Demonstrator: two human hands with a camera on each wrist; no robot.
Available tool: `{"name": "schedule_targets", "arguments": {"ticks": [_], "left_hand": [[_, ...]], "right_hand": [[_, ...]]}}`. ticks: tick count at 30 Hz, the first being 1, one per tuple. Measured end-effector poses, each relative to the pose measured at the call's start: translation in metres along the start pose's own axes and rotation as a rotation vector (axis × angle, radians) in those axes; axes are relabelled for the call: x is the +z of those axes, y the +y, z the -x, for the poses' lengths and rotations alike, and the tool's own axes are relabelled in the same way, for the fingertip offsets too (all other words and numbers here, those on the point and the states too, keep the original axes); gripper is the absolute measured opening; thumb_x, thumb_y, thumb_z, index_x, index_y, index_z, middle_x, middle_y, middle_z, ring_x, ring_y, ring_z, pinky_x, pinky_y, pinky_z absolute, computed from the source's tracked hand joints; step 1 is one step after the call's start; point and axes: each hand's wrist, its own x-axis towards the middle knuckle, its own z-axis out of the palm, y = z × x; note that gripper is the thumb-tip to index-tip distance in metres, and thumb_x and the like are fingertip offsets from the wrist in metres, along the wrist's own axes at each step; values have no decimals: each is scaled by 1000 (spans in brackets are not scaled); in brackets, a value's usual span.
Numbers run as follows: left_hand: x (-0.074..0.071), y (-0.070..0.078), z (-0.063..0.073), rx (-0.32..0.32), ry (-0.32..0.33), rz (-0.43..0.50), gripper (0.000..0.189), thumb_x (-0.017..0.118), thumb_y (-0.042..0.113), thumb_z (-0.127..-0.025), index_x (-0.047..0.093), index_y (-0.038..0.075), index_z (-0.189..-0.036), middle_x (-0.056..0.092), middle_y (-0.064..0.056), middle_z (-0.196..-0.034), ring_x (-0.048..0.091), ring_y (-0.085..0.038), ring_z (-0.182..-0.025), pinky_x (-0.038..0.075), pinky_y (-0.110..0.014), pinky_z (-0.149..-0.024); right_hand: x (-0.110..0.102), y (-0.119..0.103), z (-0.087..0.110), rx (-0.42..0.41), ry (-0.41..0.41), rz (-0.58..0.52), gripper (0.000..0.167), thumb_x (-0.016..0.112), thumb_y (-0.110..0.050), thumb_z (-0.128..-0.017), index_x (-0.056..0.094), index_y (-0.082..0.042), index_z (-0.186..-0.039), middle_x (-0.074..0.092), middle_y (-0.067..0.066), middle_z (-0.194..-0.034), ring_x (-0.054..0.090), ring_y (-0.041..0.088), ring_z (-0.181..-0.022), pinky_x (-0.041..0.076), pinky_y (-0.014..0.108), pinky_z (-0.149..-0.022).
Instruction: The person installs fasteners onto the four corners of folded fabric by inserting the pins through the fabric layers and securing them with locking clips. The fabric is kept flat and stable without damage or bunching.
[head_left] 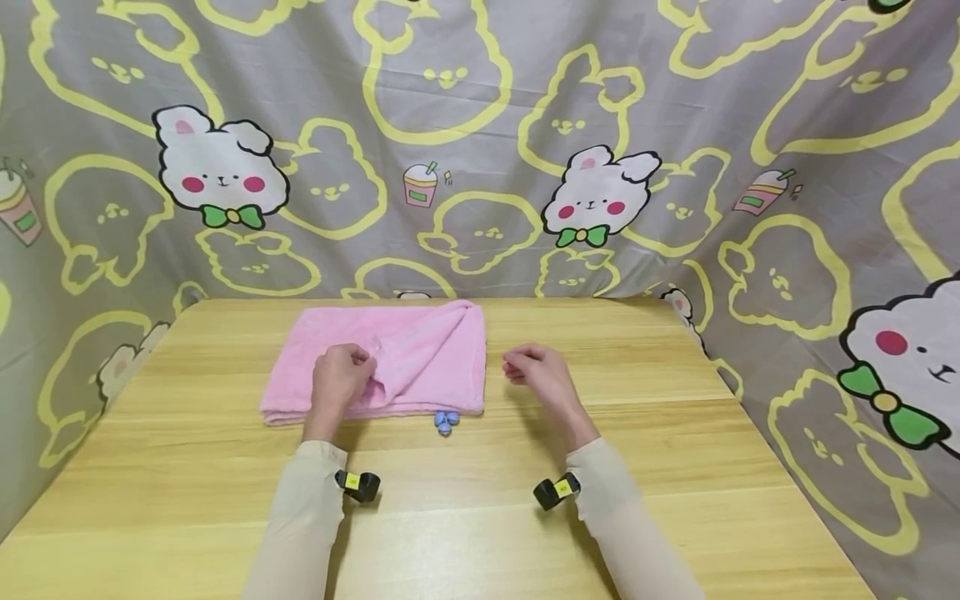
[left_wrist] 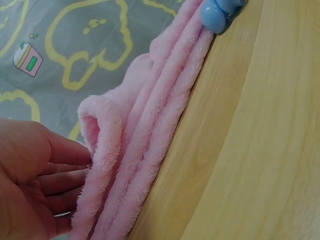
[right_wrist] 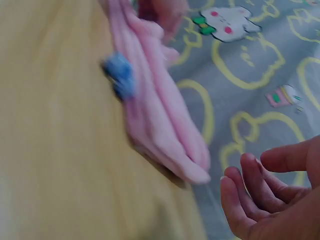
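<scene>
A fluffy pink towel [head_left: 315, 329] lies folded in layers on the wooden table, its top layer drawn into a diagonal crease toward the left. At that raised edge my left hand [head_left: 341, 379] pinches the fabric; in the left wrist view its fingertips [left_wrist: 75, 152] go partly behind the towel's rolled edge [left_wrist: 102, 125]. My right hand [head_left: 542, 375] hovers off the towel's right side, its fingers loosely curled with nothing in them. Against the towel's front edge sits a small blue object with rounded, glossy lobes [head_left: 446, 422], touched by neither hand.
Behind and beside the table [head_left: 450, 517] hangs a grey curtain [head_left: 480, 100] printed with yellow outlines and white rabbits. A small black camera is strapped at each wrist, over pale sleeves [head_left: 296, 517]. The right wrist view is blurred.
</scene>
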Motion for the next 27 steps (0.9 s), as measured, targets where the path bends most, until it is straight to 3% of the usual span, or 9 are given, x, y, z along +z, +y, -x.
{"name": "schedule_targets", "arguments": {"ticks": [5, 13, 16, 20, 23, 27], "left_hand": [[0, 1, -2, -11, 43, 37, 18, 65, 12, -91, 75, -1, -96, 76, -18, -89, 68, -29, -76, 51, -36, -70], [-3, -3, -3, -13, 130, 87, 18, 67, 12, -93, 75, -3, -100, 76, -21, -95, 70, -39, -90, 50, -50, -88], [-4, -6, -4, -25, 132, 88, 17, 67, 11, -92, 74, -3, -101, 76, -21, -96, 70, -40, -92, 50, -50, -89], [-3, -7, -4, -42, 140, 88, 17, 65, 8, -91, 74, -2, -102, 76, -19, -96, 69, -38, -93, 49, -48, -88], [-2, -7, -5, -44, 150, 92, 18, 64, 5, -89, 75, -1, -102, 77, -19, -96, 69, -38, -93, 49, -47, -87], [-2, -7, -5, -38, 155, 97, 18, 65, 5, -88, 75, -1, -102, 77, -19, -95, 69, -37, -92, 49, -46, -86]], "right_hand": [[-32, -12, 1, -47, 81, 113, 27, 62, -16, -100, 68, 6, -115, 72, 21, -99, 70, 21, -84, 59, 32, -80], [-60, -9, -1, -88, 191, 424, 22, 66, -24, -96, 71, -6, -109, 72, 12, -89, 67, 25, -79, 51, 31, -65], [-61, -5, -2, -83, 161, 552, 25, 68, -24, -95, 70, -5, -111, 72, 15, -96, 65, 27, -79, 49, 34, -65], [-58, 2, -4, -42, 55, 701, 33, 68, -23, -93, 67, -2, -118, 72, 17, -103, 66, 25, -82, 53, 40, -73], [-55, 7, -5, -8, -6, 760, 36, 68, -22, -92, 66, 0, -120, 72, 18, -105, 66, 25, -81, 53, 44, -81], [-51, 12, -7, 15, -27, 798, 34, 69, -20, -89, 66, 1, -116, 71, 20, -112, 65, 30, -91, 52, 48, -88]]}}
